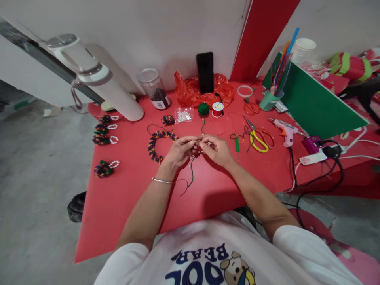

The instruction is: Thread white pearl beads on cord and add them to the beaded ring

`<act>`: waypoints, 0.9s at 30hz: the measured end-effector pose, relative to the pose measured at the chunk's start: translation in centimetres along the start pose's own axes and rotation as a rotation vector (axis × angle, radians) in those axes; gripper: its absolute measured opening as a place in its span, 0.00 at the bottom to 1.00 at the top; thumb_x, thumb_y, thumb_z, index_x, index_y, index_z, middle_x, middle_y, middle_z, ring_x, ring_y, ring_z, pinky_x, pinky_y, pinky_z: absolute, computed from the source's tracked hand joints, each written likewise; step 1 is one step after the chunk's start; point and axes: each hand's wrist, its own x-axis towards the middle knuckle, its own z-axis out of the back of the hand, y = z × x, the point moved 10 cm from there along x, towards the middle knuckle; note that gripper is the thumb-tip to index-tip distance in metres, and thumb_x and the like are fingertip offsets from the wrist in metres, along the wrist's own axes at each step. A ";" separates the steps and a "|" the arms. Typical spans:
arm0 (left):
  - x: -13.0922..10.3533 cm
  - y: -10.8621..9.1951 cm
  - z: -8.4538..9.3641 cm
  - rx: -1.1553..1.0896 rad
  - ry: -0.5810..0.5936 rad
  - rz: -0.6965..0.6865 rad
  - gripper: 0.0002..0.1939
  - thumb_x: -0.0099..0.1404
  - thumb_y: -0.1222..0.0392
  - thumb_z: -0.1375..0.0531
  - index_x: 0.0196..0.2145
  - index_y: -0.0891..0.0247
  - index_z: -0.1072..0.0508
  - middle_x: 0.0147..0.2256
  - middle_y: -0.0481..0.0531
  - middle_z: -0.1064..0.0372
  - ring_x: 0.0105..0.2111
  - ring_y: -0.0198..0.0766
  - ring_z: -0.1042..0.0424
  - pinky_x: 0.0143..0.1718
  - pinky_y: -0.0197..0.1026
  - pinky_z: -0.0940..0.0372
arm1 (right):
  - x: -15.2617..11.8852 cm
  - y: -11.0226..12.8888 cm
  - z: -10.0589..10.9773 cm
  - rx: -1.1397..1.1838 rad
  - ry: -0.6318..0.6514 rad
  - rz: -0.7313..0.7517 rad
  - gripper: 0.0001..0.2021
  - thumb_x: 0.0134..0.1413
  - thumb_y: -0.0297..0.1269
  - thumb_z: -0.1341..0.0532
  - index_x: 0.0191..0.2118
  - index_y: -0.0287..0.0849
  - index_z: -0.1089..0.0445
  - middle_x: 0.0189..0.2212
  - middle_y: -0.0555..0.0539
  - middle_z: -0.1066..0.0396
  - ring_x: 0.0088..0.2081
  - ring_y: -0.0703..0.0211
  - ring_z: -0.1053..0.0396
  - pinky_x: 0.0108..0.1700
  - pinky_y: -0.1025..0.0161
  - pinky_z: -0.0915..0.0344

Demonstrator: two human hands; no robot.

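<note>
Fingers pinched together around small round pale beads (pixel 191 157)

Left hand (pixel 179 152) and right hand (pixel 216 151) grip the beads between fingertips, mid-table. Far out at nine o'clock, four multicoloured yarn bunches with white bead loops (pixel 103 169) look finished; nearer, at nine, a curved multicoloured yarn strip (pixel 152 148) shows no beads and seems left to do.

Both hands (pixel 181 151) pinch, their fingertips (pixel 202 145) close, perhaps touching; the forearms (pixel 150 202) converge forward.
</note>
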 end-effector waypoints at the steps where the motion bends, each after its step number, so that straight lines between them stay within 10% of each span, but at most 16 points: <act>1: 0.0 0.0 0.0 0.009 -0.003 0.002 0.16 0.44 0.63 0.20 0.31 0.63 0.17 0.26 0.49 0.22 0.24 0.29 0.27 0.29 0.32 0.29 | 0.0 0.0 0.0 -0.006 0.000 -0.001 0.10 0.60 0.43 0.38 0.32 0.45 0.26 0.46 0.43 0.21 0.45 0.55 0.23 0.41 0.61 0.25; 18: 0.0 0.5 0.7 0.183 -0.065 -0.024 0.20 0.41 0.52 0.19 0.28 0.65 0.19 0.25 0.51 0.23 0.24 0.35 0.26 0.30 0.39 0.28 | 0.2 0.1 0.0 -0.191 -0.009 0.062 0.08 0.62 0.39 0.40 0.33 0.44 0.25 0.32 0.48 0.22 0.33 0.60 0.26 0.39 0.63 0.31; 27: -0.4 -2.8 -0.6 0.685 -0.089 -0.251 0.21 0.56 0.46 0.27 0.20 0.63 0.27 0.18 0.44 0.39 0.21 0.30 0.44 0.23 0.34 0.47 | 0.4 -0.8 0.1 -0.260 -0.005 0.046 0.10 0.63 0.42 0.40 0.33 0.44 0.25 0.28 0.50 0.24 0.28 0.62 0.30 0.35 0.64 0.35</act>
